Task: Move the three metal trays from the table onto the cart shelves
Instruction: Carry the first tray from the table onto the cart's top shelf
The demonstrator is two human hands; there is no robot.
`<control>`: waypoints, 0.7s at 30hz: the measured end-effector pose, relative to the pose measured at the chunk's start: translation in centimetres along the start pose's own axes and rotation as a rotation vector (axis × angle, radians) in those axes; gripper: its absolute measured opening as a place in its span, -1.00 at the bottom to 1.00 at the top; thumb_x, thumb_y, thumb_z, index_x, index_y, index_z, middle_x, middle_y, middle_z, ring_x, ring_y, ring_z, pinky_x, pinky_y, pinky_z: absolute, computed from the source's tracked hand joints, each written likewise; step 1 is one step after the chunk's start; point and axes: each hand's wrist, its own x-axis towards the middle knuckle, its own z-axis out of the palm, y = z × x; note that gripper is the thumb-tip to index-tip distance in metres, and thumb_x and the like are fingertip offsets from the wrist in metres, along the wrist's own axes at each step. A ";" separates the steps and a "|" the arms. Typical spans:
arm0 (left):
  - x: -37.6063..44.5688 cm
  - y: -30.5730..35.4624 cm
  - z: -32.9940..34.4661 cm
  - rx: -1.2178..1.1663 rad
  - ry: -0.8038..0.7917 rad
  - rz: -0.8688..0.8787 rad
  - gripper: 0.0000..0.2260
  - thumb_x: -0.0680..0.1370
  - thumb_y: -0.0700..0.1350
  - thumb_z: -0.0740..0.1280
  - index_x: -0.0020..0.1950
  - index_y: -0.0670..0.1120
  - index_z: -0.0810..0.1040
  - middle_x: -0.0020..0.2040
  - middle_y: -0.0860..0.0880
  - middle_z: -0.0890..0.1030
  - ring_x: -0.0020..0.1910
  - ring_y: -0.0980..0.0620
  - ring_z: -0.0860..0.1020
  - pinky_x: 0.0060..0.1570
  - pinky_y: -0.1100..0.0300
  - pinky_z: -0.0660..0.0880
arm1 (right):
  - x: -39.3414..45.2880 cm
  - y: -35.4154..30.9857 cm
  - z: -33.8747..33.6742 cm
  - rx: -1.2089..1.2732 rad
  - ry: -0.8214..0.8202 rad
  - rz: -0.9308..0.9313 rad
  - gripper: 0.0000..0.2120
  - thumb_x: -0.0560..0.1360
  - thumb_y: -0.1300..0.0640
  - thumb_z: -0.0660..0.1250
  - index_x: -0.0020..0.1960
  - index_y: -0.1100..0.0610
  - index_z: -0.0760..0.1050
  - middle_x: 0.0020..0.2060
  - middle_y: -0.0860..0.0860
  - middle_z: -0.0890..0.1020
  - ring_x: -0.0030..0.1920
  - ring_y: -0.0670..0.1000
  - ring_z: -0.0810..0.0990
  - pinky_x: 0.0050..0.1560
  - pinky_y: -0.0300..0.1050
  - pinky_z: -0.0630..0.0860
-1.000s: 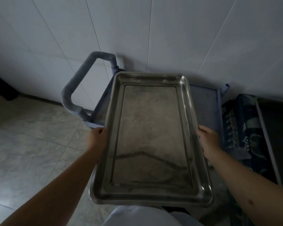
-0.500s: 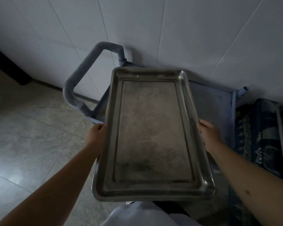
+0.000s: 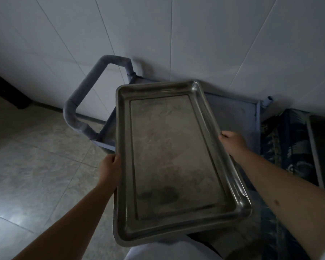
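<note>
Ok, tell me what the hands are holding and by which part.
The metal tray: left hand grips its left long rim, right hand its right long rim.

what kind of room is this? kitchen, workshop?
Probably a commercial kitchen or canteen back room, though that's a guess. Cues: a large bare metal tray carried in both hands, a blue service cart with a padded push handle, white tiled wall and stone-look floor tiles.

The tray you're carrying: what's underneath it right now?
The metal tray, held by the left hand and right hand, hangs over the blue cart. The cart's top shelf shows to its right; the part directly below and any lower shelves are covered.
</note>
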 end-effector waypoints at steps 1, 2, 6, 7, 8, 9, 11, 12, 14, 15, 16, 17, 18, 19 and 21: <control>-0.4 -0.1 0.2 -0.019 0.012 0.000 -0.77 0.65 0.03 0.22 -0.07 -0.04 0.58 -0.20 -0.14 0.63 -0.26 -0.05 0.58 -0.29 0.08 0.52 | 0.2 -0.1 0.0 -0.018 0.003 -0.011 -0.71 0.59 0.18 0.28 0.16 0.40 0.55 0.09 0.34 0.63 0.11 0.31 0.58 0.10 0.13 0.49; -0.7 -0.1 0.3 -0.033 0.023 0.003 -0.77 0.65 0.03 0.22 -0.07 -0.05 0.58 -0.21 -0.13 0.62 -0.27 -0.05 0.58 -0.29 0.08 0.51 | 0.4 -0.3 -0.1 -0.034 0.004 -0.024 -0.71 0.60 0.18 0.28 0.16 0.39 0.55 0.09 0.34 0.63 0.11 0.30 0.58 0.10 0.11 0.49; -2.4 -0.2 1.2 -0.097 0.079 -0.010 -0.72 0.65 0.06 0.21 -0.10 -0.07 0.57 -0.26 -0.11 0.57 -0.29 -0.03 0.53 -0.30 0.10 0.47 | 1.8 -1.6 -0.2 -0.105 0.011 -0.096 -0.77 0.59 0.15 0.28 0.09 0.27 0.62 0.03 0.29 0.66 0.03 0.17 0.62 -0.05 -0.05 0.44; -2.8 -0.4 1.5 -0.126 0.094 -0.035 -0.72 0.65 0.06 0.21 -0.10 -0.08 0.57 -0.25 -0.12 0.56 -0.28 -0.04 0.52 -0.27 0.06 0.49 | 2.3 -2.1 -0.1 -0.127 0.012 -0.114 -0.78 0.58 0.16 0.28 0.06 0.28 0.62 0.00 0.30 0.67 0.02 0.18 0.63 -0.09 -0.05 0.42; -3.1 -0.6 1.6 -0.160 0.107 -0.068 -0.72 0.65 0.06 0.21 -0.08 -0.09 0.57 -0.23 -0.13 0.57 -0.26 -0.06 0.52 -0.22 0.01 0.51 | 2.9 -2.5 0.1 -0.144 0.006 -0.127 -0.77 0.58 0.16 0.29 0.04 0.31 0.62 -0.02 0.31 0.66 0.02 0.20 0.63 -0.11 -0.05 0.42; -3.3 -0.6 1.7 -0.203 0.113 -0.101 -0.72 0.65 0.06 0.21 -0.06 -0.10 0.58 -0.20 -0.16 0.59 -0.23 -0.07 0.54 -0.18 -0.02 0.53 | 3.4 -2.9 0.1 -0.164 -0.005 -0.136 -0.77 0.57 0.17 0.29 0.03 0.32 0.62 -0.03 0.32 0.66 0.02 0.22 0.64 -0.10 -0.04 0.43; -3.6 -0.4 1.9 -0.285 0.110 -0.143 -0.73 0.64 0.06 0.22 0.00 -0.10 0.59 -0.13 -0.17 0.62 -0.17 -0.09 0.57 -0.14 -0.05 0.56 | 4.7 -3.4 0.4 -0.218 -0.031 -0.140 -0.77 0.57 0.17 0.30 0.04 0.31 0.64 -0.04 0.32 0.67 0.03 0.26 0.64 -0.05 -0.03 0.46; -3.6 -0.1 2.0 -0.306 0.111 -0.146 -0.74 0.64 0.06 0.23 0.01 -0.09 0.59 -0.12 -0.15 0.63 -0.15 -0.08 0.59 -0.14 -0.04 0.57 | 5.3 -3.5 0.4 -0.242 -0.040 -0.136 -0.77 0.57 0.17 0.30 0.04 0.31 0.64 -0.03 0.32 0.67 0.04 0.27 0.64 -0.03 -0.02 0.47; -3.9 0.6 2.4 -0.324 0.136 -0.145 -0.74 0.64 0.06 0.23 0.01 -0.10 0.60 -0.11 -0.15 0.64 -0.13 -0.09 0.61 -0.13 -0.03 0.59 | 5.8 -3.9 0.4 -0.291 -0.078 -0.137 -0.76 0.57 0.15 0.29 0.02 0.32 0.63 -0.01 0.34 0.66 0.07 0.30 0.63 -0.01 0.01 0.48; -4.1 0.8 2.6 -0.331 0.151 -0.151 -0.73 0.64 0.05 0.23 0.01 -0.11 0.60 -0.10 -0.18 0.64 -0.11 -0.11 0.61 -0.09 -0.07 0.60 | 5.6 -4.2 0.3 -0.312 -0.075 -0.137 -0.75 0.57 0.13 0.30 0.03 0.31 0.62 0.02 0.35 0.64 0.08 0.32 0.61 0.00 0.02 0.47; -4.3 1.0 2.8 -0.340 0.159 -0.161 -0.72 0.64 0.05 0.23 0.01 -0.13 0.59 -0.08 -0.21 0.64 -0.09 -0.14 0.61 -0.02 -0.13 0.60 | 5.0 -4.4 0.1 -0.312 -0.053 -0.132 -0.75 0.56 0.10 0.31 0.06 0.28 0.60 0.06 0.35 0.63 0.10 0.33 0.60 0.01 0.03 0.45; -4.4 1.1 2.8 -0.351 0.158 -0.174 -0.71 0.65 0.04 0.23 0.02 -0.16 0.59 -0.06 -0.24 0.63 -0.06 -0.17 0.61 0.05 -0.18 0.59 | 3.8 -4.4 -0.2 -0.289 -0.012 -0.128 -0.74 0.55 0.08 0.34 0.11 0.26 0.58 0.09 0.34 0.63 0.12 0.33 0.59 0.03 0.04 0.45; -4.5 1.1 2.9 -0.363 0.149 -0.188 -0.71 0.65 0.04 0.22 0.03 -0.17 0.58 -0.03 -0.25 0.63 -0.02 -0.21 0.61 0.10 -0.21 0.57 | 2.0 -4.3 -0.6 -0.235 0.050 -0.135 -0.71 0.53 0.08 0.37 0.16 0.25 0.58 0.10 0.32 0.63 0.13 0.32 0.59 0.07 0.05 0.46; -4.6 1.1 2.8 -0.375 0.134 -0.198 -0.70 0.66 0.04 0.22 0.04 -0.17 0.58 -0.02 -0.25 0.63 0.02 -0.22 0.61 0.12 -0.22 0.56 | -0.4 -4.0 -1.0 -0.163 0.117 -0.152 -0.72 0.52 0.09 0.39 0.14 0.25 0.60 0.06 0.30 0.65 0.10 0.30 0.60 0.07 0.05 0.47; -4.7 1.2 2.9 -0.408 0.117 -0.196 -0.71 0.65 0.04 0.22 0.06 -0.17 0.59 -0.02 -0.23 0.64 0.03 -0.22 0.62 0.13 -0.20 0.56 | -6.2 -2.6 -1.3 -0.058 0.216 -0.197 -0.78 0.52 0.09 0.36 -0.09 0.25 0.64 -0.14 0.25 0.66 -0.07 0.26 0.61 -0.07 0.02 0.45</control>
